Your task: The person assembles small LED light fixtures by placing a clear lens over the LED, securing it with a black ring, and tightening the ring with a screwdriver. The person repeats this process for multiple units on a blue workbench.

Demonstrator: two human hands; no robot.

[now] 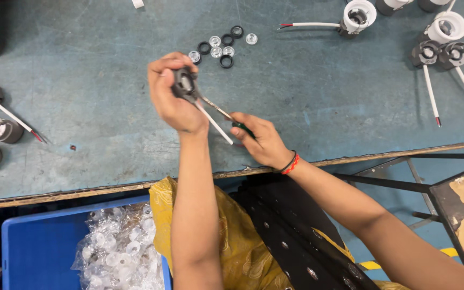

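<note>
so, left grip: left hand (pixel 173 99) closed around a dark round lamp holder (pixel 184 85), raised over the bench (pixel 108 123)
right grip: right hand (pixel 261 140) pinching a screwdriver (pixel 226 115), tip at the holder
beyond: loose rings and lenses (pixel 221 45)

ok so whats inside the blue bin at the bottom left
The blue bin holds a clear plastic bag of small clear lens-like parts. Whatever lies under the bag is covered, and the bin's lower part is out of frame.

The worn blue-green workbench (pixel 108 123) carries loose lenses and rings (pixel 221 45) and wired lamp housings (pixel 436 51).
</note>
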